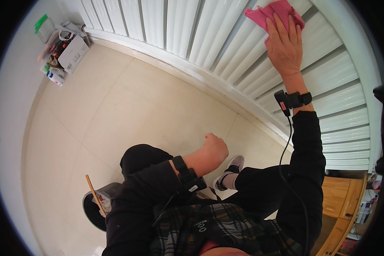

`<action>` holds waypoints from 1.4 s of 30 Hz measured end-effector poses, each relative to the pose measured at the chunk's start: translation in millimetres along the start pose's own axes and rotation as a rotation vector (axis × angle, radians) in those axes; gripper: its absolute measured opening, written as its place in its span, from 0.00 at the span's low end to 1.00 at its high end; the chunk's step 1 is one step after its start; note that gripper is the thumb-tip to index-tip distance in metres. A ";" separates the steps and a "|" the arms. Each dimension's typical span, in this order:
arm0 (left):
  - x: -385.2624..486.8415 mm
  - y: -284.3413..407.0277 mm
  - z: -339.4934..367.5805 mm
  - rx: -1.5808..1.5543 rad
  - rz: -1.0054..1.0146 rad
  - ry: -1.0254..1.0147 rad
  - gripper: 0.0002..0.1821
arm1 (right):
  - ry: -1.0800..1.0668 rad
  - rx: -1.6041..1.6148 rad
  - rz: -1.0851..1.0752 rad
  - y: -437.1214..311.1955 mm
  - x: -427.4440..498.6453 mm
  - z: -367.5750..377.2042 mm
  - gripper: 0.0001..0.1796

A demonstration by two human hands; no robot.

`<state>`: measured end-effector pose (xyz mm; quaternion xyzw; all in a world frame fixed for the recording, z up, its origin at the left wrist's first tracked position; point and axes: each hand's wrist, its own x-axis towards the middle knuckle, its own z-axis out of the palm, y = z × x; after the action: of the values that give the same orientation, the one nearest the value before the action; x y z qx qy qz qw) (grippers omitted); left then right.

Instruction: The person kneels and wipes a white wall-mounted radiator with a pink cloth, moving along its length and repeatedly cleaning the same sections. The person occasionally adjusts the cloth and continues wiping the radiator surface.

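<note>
My right hand (pixel 284 48) is at the upper right, its fingers lying flat over a frayed pink cloth (pixel 257 16). The cloth is pressed against a white panel of ribbed slats (pixel 179 28), which has dark gaps between the slats. Over the floor in front of my body, my left hand (pixel 209 155) is bent inward with its fingers curled. Nothing shows in it, though the palm side is hidden. Each wrist wears a black strapped device with a cable.
A white carton (pixel 73 56) of mixed items stands in the far left corner, beside a green-lidded clear jar (pixel 44 29) and white bottles (pixel 56 77). Left of my leg is a dark waste bin (pixel 90 211) with a wooden stick (pixel 95 193). A wooden cabinet (pixel 336 195) stands at right.
</note>
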<state>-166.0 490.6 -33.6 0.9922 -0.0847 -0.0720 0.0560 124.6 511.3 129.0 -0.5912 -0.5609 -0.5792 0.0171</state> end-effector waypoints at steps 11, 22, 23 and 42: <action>6.4 5.8 -0.3 0.022 0.011 -0.086 0.06 | -0.404 0.556 -0.174 -133.6 -130.6 73.0 0.28; 5.5 -1.5 1.9 0.041 0.030 -0.059 0.07 | -0.540 0.485 -0.201 -96.8 -165.6 35.5 0.25; 5.1 -1.7 2.0 0.035 0.037 -0.051 0.07 | -0.562 0.530 -0.111 -85.6 -166.1 25.9 0.24; 0.7 -1.0 -8.0 0.084 0.097 0.012 0.07 | -0.280 0.218 -0.119 -10.4 -149.7 -13.6 0.32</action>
<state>-163.9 492.3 -26.0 0.9888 -0.1354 -0.0598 0.0182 153.4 409.7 21.5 -0.6266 -0.6511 -0.4272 -0.0317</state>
